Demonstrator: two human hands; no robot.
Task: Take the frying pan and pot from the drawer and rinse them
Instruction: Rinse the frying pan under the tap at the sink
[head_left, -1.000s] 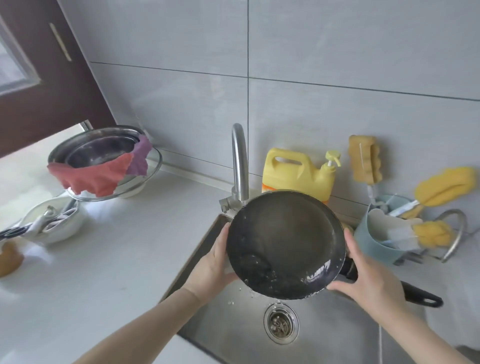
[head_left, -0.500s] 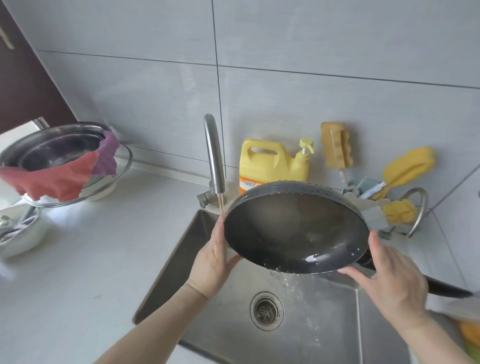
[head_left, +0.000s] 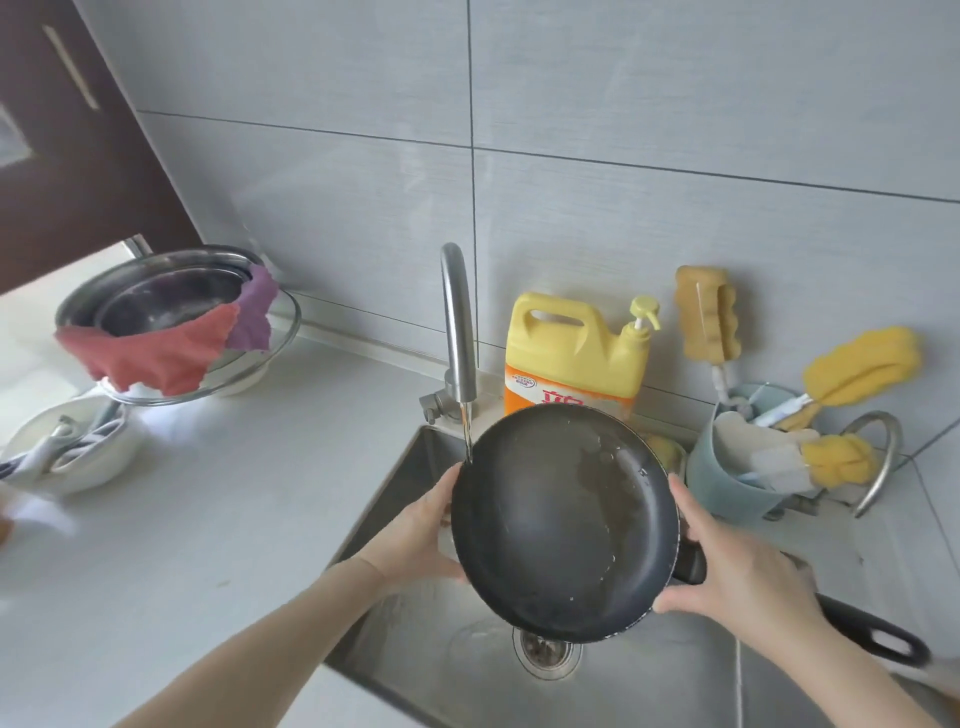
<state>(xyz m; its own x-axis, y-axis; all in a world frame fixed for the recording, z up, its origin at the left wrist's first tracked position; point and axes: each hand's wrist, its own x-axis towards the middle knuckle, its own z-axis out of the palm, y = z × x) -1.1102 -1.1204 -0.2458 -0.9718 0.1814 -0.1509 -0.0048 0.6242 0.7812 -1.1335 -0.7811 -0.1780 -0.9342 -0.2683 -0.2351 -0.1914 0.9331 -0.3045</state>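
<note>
Holding the frying pan (head_left: 563, 522) tilted over the sink (head_left: 649, 686), both hands are on it: the left hand (head_left: 418, 535) cups the rim at nine o'clock, fingers behind the pan, while the right hand (head_left: 748, 579) grips where the black handle meets the pan at four o'clock. A thin stream from the faucet (head_left: 457, 332) lands on the pan's rim at eleven o'clock. Droplets dot the dark inside. The drain (head_left: 545, 652) sits just below. A yellow soap jug (head_left: 574, 353) stands at twelve o'clock behind the pan, on the counter (head_left: 197, 519).
</note>
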